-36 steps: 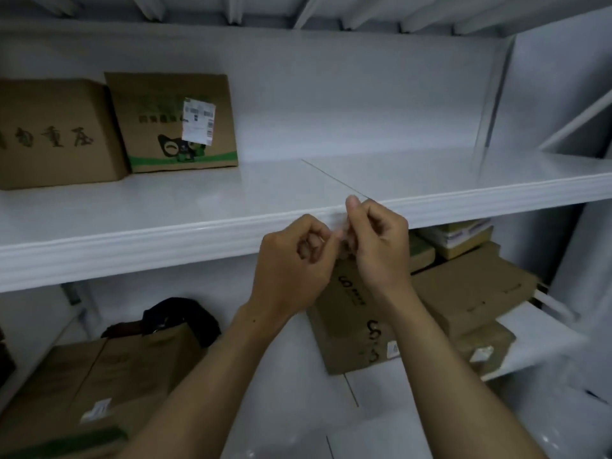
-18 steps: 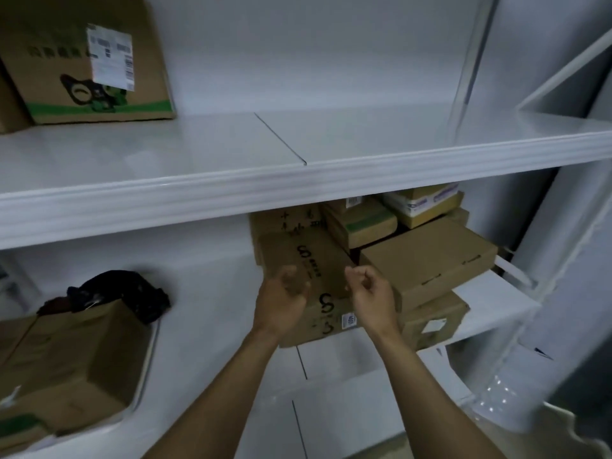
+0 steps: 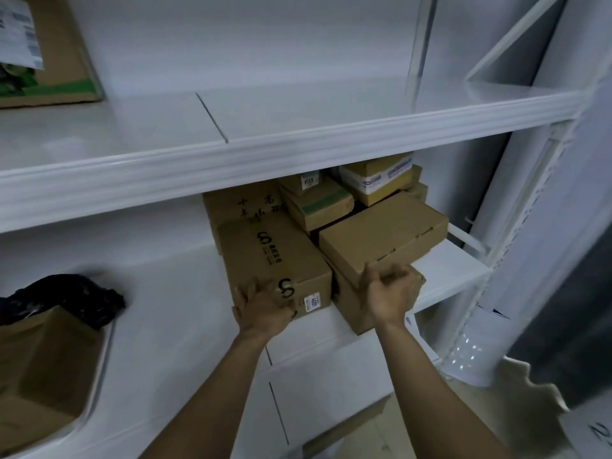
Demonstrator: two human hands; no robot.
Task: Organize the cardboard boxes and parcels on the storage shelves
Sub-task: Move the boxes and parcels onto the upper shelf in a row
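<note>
On the lower shelf (image 3: 172, 342) stands a pile of brown cardboard boxes. My left hand (image 3: 263, 304) lies with spread fingers on the front end of a long box with a black logo (image 3: 275, 260). My right hand (image 3: 389, 291) curls its fingers round the front corner of a flat box (image 3: 381, 238), which lies on top of another box (image 3: 351, 303). Behind them are a box with a green stripe (image 3: 318, 207) and a box with white tape (image 3: 377, 182).
The upper shelf (image 3: 298, 117) holds a box with a green band and a label (image 3: 43, 51) at far left. A black bag (image 3: 69, 298) lies on a big brown box (image 3: 36, 369) at lower left. A white upright post (image 3: 516, 260) bounds the right side.
My view dropped from the upper shelf edge to the lower shelf. Both hands went down and forward: the left now rests on the long box, the right grips the flat box.
</note>
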